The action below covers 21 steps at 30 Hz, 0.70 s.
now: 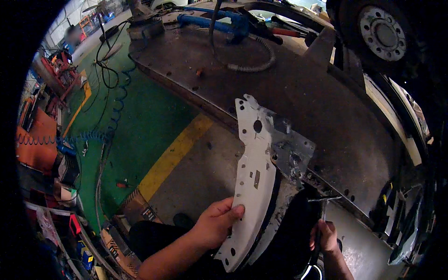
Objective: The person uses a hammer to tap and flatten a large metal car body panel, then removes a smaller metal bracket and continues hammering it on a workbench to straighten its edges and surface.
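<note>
My left hand (215, 225) is closed on the edge of a long, curved white sheet-metal body panel (252, 175), thumb on its face. Holes and slots run along the panel. Its upper end, with a bare grey dented metal flange (296, 147), lies over the edge of a dark steel workbench (317, 98). To the right, my right hand (325, 237) grips a hammer (324, 205) by its dark handle. The slim hammer head is up, just below the bench edge and apart from the panel. My fingers partly hide the handle.
Toward the back of the bench lie a blue hydraulic cylinder (210, 25) and a curved hose (254, 66). A wheel (382, 33) stands at the upper right. Coiled blue air hose (119, 105) hangs at left over green floor. Cardboard boxes (135, 210) sit at lower left.
</note>
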Available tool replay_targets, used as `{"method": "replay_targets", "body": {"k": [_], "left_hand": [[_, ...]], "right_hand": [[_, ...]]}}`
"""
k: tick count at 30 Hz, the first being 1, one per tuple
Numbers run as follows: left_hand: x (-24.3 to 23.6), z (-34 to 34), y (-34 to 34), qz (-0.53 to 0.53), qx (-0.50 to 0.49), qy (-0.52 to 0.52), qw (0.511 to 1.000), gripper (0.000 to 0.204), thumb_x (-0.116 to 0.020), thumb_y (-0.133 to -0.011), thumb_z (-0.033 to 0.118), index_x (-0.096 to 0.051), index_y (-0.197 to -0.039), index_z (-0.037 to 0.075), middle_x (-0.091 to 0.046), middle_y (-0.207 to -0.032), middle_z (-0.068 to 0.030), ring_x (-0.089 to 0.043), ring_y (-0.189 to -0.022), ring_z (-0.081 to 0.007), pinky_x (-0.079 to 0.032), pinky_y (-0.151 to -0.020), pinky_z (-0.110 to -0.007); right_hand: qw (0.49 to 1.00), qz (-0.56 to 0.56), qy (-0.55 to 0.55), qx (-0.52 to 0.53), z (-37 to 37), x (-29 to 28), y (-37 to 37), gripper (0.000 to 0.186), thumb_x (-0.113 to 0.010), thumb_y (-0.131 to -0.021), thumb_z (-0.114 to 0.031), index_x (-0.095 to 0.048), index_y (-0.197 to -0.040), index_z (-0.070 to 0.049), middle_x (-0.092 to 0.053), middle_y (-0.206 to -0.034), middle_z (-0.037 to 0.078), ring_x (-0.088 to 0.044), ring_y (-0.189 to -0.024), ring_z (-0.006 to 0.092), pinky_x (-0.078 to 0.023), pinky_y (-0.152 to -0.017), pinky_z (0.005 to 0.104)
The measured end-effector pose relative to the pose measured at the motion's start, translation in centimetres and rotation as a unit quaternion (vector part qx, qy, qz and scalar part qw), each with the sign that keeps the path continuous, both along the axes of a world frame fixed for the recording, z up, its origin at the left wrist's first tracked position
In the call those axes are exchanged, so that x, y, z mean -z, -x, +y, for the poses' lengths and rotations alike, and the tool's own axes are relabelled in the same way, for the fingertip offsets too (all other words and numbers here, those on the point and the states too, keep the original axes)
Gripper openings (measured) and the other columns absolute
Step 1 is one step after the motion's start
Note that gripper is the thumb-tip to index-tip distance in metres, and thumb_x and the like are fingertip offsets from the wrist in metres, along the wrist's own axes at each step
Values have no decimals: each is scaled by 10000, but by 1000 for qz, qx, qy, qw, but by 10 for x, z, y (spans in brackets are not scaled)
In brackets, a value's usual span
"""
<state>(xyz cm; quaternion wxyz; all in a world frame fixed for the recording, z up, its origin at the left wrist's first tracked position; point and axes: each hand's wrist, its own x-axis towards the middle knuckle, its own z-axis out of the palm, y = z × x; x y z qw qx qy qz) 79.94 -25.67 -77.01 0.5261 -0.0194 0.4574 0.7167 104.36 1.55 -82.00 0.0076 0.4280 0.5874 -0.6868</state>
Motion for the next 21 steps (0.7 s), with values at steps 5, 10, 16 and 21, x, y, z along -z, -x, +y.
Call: {"method": "replay_targets", "body": {"k": [5, 10, 16, 21], "left_hand": [[-3, -8, 1, 86, -39, -10, 995, 286, -532, -987, 164, -552, -1233, 20, -653, -1063, -60, -606, -944, -129, -490, -857, -309], [-8, -4, -8, 279, -27, 80, 957, 334, -575, -945, 69, -526, -1267, -6, -642, -1115, -90, -598, -1015, -156, -476, -912, -317], [-6, 3, -23, 259, -19, 53, 964, 455, -653, -909, 85, -498, -1325, -14, -637, -1155, -87, -586, -1072, -157, -464, -940, -312], [-4, 13, -44, 226, -27, 43, 973, 505, -684, -894, 107, -491, -1345, -16, -628, -1201, -90, -581, -1082, -148, -460, -949, -308]], "right_hand": [[999, 30, -1, -13, -6, -5, -2, 395, -450, -1006, -270, -583, -779, 24, -572, -537, 149, -570, -436, 241, -490, -420, 350], [993, 99, -55, -25, -42, -34, 9, 255, -462, -1000, -149, -608, -919, 44, -641, -733, 130, -609, -533, 192, -505, -490, 312], [951, 82, -218, -206, -81, -74, 68, 398, -718, -852, -274, -614, -1145, -26, -619, -827, 52, -574, -649, 106, -481, -592, 263], [916, 88, -298, -254, -105, -91, 95, 694, -868, -674, -355, -590, -1237, -58, -598, -796, 27, -562, -674, 109, -493, -644, 276]]}}
